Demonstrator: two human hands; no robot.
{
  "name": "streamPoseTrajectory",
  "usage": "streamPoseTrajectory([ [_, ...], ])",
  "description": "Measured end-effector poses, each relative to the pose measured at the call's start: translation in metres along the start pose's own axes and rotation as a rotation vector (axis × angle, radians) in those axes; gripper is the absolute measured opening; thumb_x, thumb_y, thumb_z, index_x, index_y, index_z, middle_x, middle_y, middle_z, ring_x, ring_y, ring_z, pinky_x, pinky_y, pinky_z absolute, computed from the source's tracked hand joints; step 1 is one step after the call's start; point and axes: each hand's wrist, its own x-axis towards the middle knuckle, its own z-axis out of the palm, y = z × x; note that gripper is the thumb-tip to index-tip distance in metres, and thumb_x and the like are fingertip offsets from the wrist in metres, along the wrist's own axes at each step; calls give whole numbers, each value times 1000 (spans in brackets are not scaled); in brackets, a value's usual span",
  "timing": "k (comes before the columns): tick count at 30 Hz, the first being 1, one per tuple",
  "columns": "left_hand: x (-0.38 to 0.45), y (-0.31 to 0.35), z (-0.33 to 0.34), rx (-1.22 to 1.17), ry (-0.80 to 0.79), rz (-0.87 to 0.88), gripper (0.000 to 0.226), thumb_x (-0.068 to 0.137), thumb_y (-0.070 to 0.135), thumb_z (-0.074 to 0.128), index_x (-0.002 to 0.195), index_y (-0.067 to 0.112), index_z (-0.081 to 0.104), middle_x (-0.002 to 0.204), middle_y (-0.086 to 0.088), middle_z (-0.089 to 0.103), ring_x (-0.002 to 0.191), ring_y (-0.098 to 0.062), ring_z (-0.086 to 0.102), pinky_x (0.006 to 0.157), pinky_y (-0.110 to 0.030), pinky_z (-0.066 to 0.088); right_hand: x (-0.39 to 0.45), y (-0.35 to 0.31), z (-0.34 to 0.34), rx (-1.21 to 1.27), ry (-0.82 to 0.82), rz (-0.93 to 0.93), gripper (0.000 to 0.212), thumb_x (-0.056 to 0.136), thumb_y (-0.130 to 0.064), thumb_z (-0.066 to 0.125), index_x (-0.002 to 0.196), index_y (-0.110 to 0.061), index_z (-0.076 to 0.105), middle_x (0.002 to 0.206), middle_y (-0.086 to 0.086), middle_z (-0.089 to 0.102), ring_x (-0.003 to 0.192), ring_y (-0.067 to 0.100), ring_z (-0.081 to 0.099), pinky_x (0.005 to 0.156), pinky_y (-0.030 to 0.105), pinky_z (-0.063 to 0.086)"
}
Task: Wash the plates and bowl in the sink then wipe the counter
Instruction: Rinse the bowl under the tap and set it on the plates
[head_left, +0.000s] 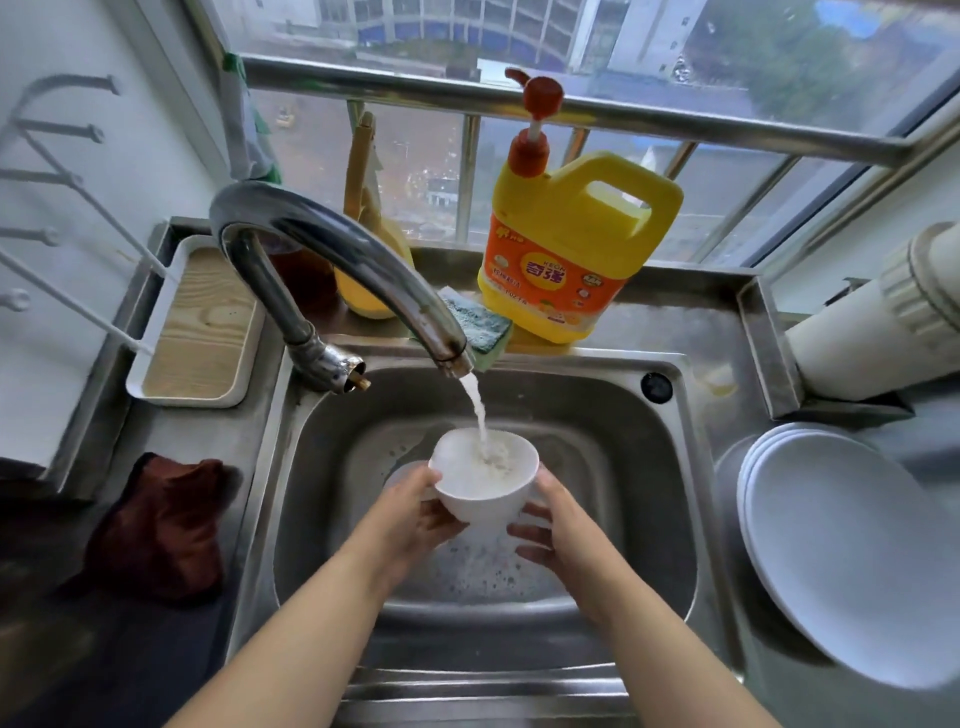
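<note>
A home kitchen is indicated — a steel sink (597, 415) with running tap (332, 260), a dish-soap jug (571, 249), a sponge (478, 325) and stacked plates (841, 551) are seen.

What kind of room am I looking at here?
Most likely a home kitchen, at a sink beside a high window. A stainless sink with a running faucet, a yellow dish soap jug with a sponge beside it, and white plates stacked on the counter show it.
</note>
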Motion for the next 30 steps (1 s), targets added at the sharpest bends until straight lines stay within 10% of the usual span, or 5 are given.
streamPoseTrajectory([
  [4,2,2,5,-146,21,-92,31,95,18,50,118,-2,54,108,-26,59,95,-34,62,72,-39,56,1,7,-8,-86,60,-308,42,99,-33,46,137,-46,36,143,-12,37,126,5,43,106,32,40],
  [9,3,13,5,-93,14,-118,28,89,16,54,103,-7,61,101,-22,61,86,-32,62,57,-33,58,5,1,-14,-213,19,-440,49,77,-64,61,121,-58,41,138,-17,41,129,6,43,106,38,42],
  [17,8,23,6,101,-2,-102,58,94,59,38,123,13,57,106,-24,64,91,-33,65,76,-37,56,25,-15,4,-81,95,-252,64,65,-84,51,118,-48,52,127,-2,52,112,17,56,97,44,49],
  [25,-2,26,2,260,-40,45,45,104,38,32,147,26,32,138,-7,46,132,-28,41,113,-45,27,29,-32,22,315,84,-4,44,95,-49,45,127,-19,51,116,7,63,104,23,61,85,38,55],
  [30,0,29,-3,421,-100,232,32,101,25,44,120,51,49,122,13,59,124,-13,47,112,-39,29,26,-37,21,587,107,171,43,96,-45,49,116,-8,57,105,16,65,96,30,63,83,42,55],
])
